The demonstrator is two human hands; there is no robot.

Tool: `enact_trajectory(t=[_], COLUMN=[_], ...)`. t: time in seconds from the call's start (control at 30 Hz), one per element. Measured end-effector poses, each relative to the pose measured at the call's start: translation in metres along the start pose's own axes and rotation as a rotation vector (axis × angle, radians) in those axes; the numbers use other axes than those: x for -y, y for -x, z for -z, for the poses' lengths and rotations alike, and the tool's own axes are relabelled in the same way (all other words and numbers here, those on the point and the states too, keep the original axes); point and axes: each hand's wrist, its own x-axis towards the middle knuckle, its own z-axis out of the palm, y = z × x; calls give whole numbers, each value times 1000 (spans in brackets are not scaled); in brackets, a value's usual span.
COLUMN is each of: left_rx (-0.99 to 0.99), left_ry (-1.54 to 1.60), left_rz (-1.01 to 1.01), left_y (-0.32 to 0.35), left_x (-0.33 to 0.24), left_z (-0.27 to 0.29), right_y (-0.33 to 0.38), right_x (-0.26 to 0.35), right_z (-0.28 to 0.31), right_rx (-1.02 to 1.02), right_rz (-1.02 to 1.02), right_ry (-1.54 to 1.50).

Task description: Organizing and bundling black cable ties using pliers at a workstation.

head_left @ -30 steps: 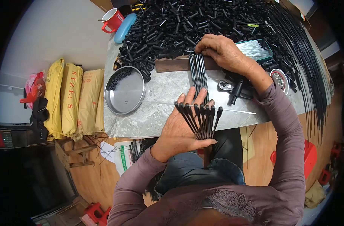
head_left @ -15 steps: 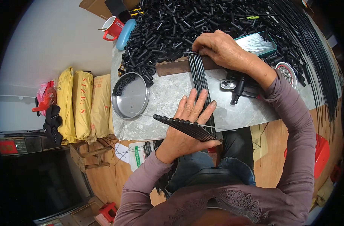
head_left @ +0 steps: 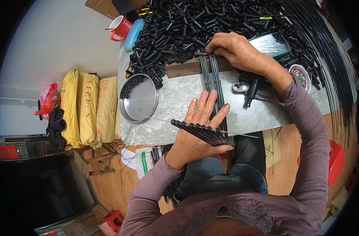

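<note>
My left hand (head_left: 201,114) lies flat with its fingers stretched over several thin black rods, which look like umbrella ribs (head_left: 216,80). These run from the table's front edge up to the wooden bar (head_left: 183,69), in two narrow bundles with a gap between. Across the back of that hand stands a row of black ribs with rounded tips (head_left: 197,129), a thin wire sticking out at both sides. My right hand (head_left: 238,51) is closed at the far ends of the ribs, beside a small dark part (head_left: 200,53). What its fingertips pinch is hidden.
Black plastic tubular parts (head_left: 195,23) are heaped at the back. A round metal pan (head_left: 143,104) with small black pieces stands left; a ratchet-like tool (head_left: 248,91), a teal box of white strips (head_left: 270,45) and a bowl of metal bits (head_left: 301,74) are right. A red mug (head_left: 121,28) stands back left.
The ribs, side by side before, have parted into two bundles at their far ends. My right hand has moved slightly right. The left hand keeps its flat pose; the whole view has shifted a little.
</note>
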Motion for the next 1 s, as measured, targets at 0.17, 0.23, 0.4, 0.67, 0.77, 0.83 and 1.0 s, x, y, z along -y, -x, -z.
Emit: enact_trajectory(t=[0.17,0.23,0.4,0.67,0.77,0.83,1.0], left_rx=[19,23,24,36,14,13,23], left_ry=[3,10,12,16,13,10,5], left_rz=[1,5,0,-11,-33,-30,-24], left_y=[-1,-1,0,0,1,2,0], left_x=[1,0,1,2,4,4,3], left_z=[0,1,1,0,0,0,0], right_y=[-1,-2,-5,-3,-5,-7,-7], right_x=[-1,-1,5,0,4,9,5], right_z=[0,0,7,-4,-2,3,3], right_rx=[24,29,66,15,33,75,90], right_rz=[-32,-14,2,-8,-54,-26,-25], right_ry=[-45,-37,2,-54,-60,24,45])
